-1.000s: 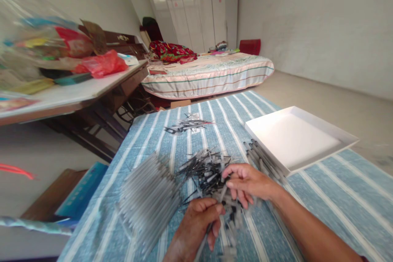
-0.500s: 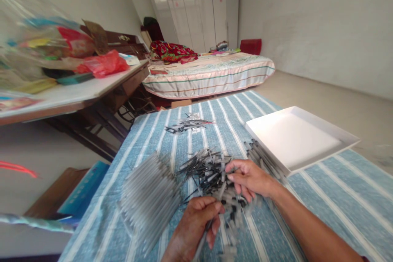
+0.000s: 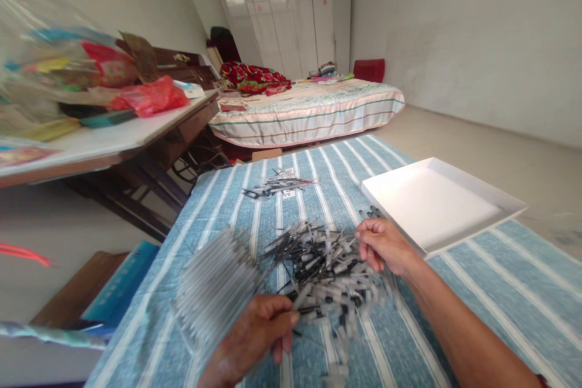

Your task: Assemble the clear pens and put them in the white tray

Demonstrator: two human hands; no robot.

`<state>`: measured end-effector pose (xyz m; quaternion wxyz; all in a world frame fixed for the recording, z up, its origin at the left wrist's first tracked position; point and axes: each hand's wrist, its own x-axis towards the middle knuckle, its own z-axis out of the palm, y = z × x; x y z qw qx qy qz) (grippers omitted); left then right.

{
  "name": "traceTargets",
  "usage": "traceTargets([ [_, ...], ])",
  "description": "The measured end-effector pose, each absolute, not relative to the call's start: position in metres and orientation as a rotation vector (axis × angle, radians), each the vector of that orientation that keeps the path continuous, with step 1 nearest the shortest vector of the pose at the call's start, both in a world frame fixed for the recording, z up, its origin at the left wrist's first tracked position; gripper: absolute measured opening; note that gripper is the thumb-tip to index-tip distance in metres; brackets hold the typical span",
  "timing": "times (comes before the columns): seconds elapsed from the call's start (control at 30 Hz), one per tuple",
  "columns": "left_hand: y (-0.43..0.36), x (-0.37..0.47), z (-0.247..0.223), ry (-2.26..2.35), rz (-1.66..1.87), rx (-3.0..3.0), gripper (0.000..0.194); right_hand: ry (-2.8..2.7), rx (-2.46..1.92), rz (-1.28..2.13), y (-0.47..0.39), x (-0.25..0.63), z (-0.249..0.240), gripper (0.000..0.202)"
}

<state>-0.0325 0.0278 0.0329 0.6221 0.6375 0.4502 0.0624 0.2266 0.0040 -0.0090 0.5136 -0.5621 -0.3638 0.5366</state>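
From where I'm standing, with the loose pile of small clear and black pieces (image 3: 313, 257) as the middle of the clock, the left hand (image 3: 259, 333) is reaching in from about seven o'clock. Its thumb and fingers are closing to a narrow pinch beside a pale piece (image 3: 302, 295) at the pile's near edge; I can't tell whether they are gripping it. The right hand (image 3: 386, 245) is hovering at two o'clock, its thumb and forefinger nearly meeting; blur is hiding whether anything thin is sitting between them.

The grey tubes (image 3: 218, 285) are lying side by side at about eight o'clock, just beyond the left hand. A few dark-ended tubes (image 3: 373, 211) are showing at one o'clock, partly hidden behind the right hand, and the white tray (image 3: 443, 206) is resting past them, around two. A smaller scatter of thin dark pieces (image 3: 277, 185) is lying at eleven. All of it is resting on the striped cloth (image 3: 182, 242).

As I judge it, pieces tangling this closely are calling for a light fingertip pinch on one at a time, lifting straight up, with the left wrist staying clear of the tubes so they aren't rolling apart.
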Motion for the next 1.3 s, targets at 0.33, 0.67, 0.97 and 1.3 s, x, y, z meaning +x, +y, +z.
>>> traceTargets([
  [0.33,0.031,-0.028,0.020,1.197,0.747,1.298,0.023,-0.786,-1.294,1.194,0.007,0.213,-0.014,0.024],
  [0.67,0.026,-0.009,0.016,1.044,0.984,0.847,0.018,-1.107,-1.320,1.078,0.000,0.197,-0.010,0.030],
  [0.97,0.017,0.004,0.015,0.921,0.974,0.821,0.016,-1.476,-1.232,1.444,-0.021,0.157,-0.001,0.027],
  [1.3,0.012,0.008,0.032,1.083,1.191,0.783,0.021,-1.468,-1.247,1.565,-0.021,0.135,0.017,0.029],
])
